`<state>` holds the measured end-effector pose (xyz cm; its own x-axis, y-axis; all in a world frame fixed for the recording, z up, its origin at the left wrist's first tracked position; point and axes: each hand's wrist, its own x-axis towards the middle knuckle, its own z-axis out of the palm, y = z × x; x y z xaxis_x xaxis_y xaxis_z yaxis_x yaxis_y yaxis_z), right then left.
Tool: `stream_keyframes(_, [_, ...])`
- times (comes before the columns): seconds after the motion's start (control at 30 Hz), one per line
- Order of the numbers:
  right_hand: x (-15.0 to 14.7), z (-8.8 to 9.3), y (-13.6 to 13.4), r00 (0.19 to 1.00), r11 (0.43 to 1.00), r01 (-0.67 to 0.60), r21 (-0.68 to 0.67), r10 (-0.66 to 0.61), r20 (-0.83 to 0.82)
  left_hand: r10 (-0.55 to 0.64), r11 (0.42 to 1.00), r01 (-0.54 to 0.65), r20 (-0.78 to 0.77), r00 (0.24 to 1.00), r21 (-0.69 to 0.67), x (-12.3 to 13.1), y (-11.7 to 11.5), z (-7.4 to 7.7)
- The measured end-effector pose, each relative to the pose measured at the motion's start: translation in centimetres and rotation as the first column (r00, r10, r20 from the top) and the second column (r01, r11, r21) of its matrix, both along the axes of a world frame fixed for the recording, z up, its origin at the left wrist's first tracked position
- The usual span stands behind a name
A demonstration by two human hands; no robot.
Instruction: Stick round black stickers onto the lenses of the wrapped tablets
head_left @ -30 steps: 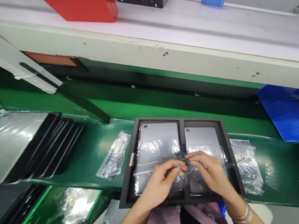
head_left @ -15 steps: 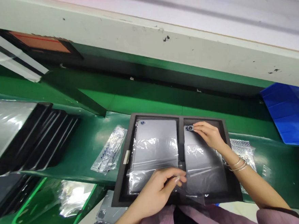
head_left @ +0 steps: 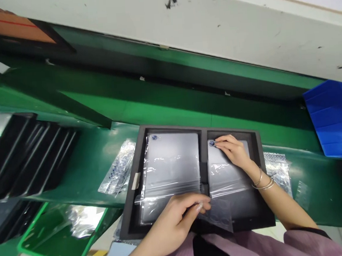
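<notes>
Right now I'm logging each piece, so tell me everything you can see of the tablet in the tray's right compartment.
The tablet is a flat, smooth, grey slab, lying back up in the right compartment of the dark tray. A dark round camera sits in its upper left corner. Creased, glinting clear film covers its lower part. The right hand is over its upper part, fingertips at the camera; whether they press on it cannot be told.

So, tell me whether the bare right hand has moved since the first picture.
Yes: the right hand moved toward the far edge of the dark grey rectangular foam tray.
</notes>
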<state>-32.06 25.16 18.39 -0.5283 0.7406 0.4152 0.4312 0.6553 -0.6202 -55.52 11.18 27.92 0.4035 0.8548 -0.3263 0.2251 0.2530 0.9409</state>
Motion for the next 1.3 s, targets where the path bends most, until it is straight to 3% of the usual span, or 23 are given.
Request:
stream_keyframes(0.43, [-0.2, 0.7, 0.2, 0.99, 1.0, -0.027, 0.001, 0.027, 0.137, -0.034, 0.999, 0.034, -0.003, 0.999, 0.011, 0.0, 0.3, -0.2])
stream_keyframes(1.03, [-0.2, 0.3, 0.3, 0.987, 0.998, -0.043, -0.055, 0.051, 0.151, -0.046, 0.999, 0.046, 0.007, 0.999, -0.006, 0.0, 1.0, 0.0])
stream_keyframes(1.3, [0.9, 0.7, -0.7, 0.997, 0.988, 0.078, -0.13, -0.074, 0.033, -0.078, 0.996, 0.078, 0.004, 0.997, 0.034, -0.2, 1.1, -0.4])
